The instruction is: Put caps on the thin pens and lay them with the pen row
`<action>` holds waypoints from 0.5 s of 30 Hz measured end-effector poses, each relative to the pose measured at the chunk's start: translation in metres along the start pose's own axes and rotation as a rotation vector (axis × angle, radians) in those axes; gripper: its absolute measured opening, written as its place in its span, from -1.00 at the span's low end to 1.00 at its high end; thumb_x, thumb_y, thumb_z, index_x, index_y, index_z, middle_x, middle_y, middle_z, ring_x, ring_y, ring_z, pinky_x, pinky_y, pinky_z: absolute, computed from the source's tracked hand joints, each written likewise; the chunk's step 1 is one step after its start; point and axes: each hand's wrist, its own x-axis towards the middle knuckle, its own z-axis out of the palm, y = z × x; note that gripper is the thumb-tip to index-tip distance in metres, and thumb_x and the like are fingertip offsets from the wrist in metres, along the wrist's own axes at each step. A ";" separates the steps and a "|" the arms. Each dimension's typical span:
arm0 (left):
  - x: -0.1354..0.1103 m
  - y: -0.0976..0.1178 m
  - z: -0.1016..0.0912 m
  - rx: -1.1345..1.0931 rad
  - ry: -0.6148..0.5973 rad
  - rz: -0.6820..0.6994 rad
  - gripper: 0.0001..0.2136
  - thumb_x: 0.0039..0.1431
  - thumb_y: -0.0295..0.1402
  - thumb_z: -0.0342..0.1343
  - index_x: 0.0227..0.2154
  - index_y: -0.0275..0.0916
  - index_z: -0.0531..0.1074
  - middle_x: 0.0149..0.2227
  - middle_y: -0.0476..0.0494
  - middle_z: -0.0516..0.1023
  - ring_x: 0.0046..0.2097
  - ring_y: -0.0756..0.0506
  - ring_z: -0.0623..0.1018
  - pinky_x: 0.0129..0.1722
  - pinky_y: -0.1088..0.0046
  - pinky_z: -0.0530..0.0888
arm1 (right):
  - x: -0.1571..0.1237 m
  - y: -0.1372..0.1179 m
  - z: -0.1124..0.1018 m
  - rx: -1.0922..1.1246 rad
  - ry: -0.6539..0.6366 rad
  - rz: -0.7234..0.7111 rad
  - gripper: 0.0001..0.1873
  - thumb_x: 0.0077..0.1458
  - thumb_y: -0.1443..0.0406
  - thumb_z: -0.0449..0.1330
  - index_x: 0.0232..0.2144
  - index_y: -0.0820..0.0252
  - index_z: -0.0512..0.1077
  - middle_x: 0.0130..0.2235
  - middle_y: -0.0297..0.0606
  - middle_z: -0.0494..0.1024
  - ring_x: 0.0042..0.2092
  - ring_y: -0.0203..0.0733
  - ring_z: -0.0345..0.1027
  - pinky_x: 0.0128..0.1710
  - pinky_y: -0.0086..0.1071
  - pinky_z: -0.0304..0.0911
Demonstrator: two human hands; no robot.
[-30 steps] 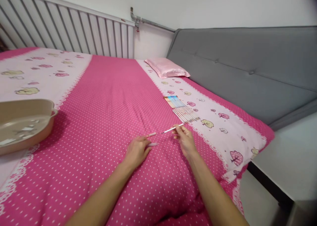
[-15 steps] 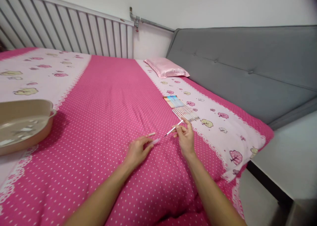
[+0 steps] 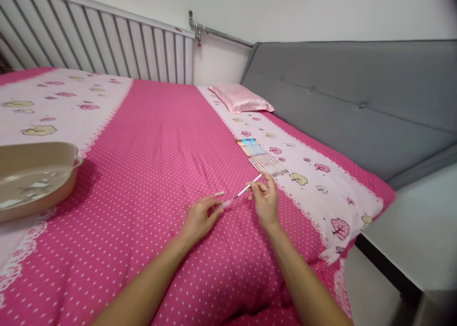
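Observation:
My right hand (image 3: pixel 266 200) pinches a thin white pen (image 3: pixel 249 188) just above the pink dotted bedspread (image 3: pixel 153 140). My left hand (image 3: pixel 199 217) holds a small clear cap (image 3: pixel 226 203) between its fingertips, and the pen's tip meets the cap's open end. A small tan cap-like piece (image 3: pixel 219 193) lies on the cover just beyond my left fingers. A row of several pens (image 3: pixel 262 156) lies side by side on the pale patterned strip beyond my right hand.
A beige tray (image 3: pixel 35 178) rests on the bed at the left. A pink satin pillow (image 3: pixel 241 98) lies at the far end. A grey padded headboard (image 3: pixel 350 97) runs along the right, a slatted radiator (image 3: pixel 100 45) along the back wall.
The right hand has tilted the pen and moved its tip left to the clear cap, which the left hand has lifted and turned toward it.

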 end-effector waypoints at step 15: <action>-0.001 -0.003 0.002 -0.013 0.011 0.013 -0.77 0.16 -0.29 0.04 -0.20 -0.25 0.50 -0.19 -0.17 0.56 -0.41 -0.02 0.45 -0.42 0.48 0.34 | -0.010 0.001 0.011 -0.011 -0.084 0.007 -0.45 0.06 0.19 0.17 0.09 0.15 0.16 -0.43 -0.37 0.46 -0.44 -0.29 0.35 -0.48 -0.45 0.26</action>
